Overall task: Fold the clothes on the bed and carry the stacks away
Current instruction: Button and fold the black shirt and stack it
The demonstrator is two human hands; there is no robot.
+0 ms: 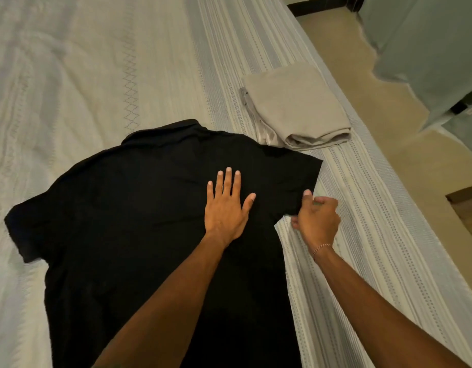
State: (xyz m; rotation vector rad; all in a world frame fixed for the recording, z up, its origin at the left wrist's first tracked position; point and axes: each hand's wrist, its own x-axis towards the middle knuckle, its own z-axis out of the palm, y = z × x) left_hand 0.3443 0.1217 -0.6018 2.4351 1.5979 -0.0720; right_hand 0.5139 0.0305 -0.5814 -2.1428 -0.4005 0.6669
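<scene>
Black shirt (139, 208) under flat left hand (225, 208), right hand (318, 221) pinching sleeve

The left hand (225, 205) lies flat, fingers spread toward twelve o'clock. At its three o'clock, the right hand (317, 219) is curled, pinching.

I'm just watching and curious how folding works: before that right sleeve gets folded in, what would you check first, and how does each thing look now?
1. Black shirt spread flat on the bed: ok, though the hem is out of view.
2. Left hand pressing flat on the shirt to hold it: ok.
3. Right hand pinching the right sleeve edge: ok.
4. Left sleeve laid out flat: ok.
5. Folded beige garment clear of the fold path: cannot tell, since its corner meets the shirt's shoulder.
</scene>
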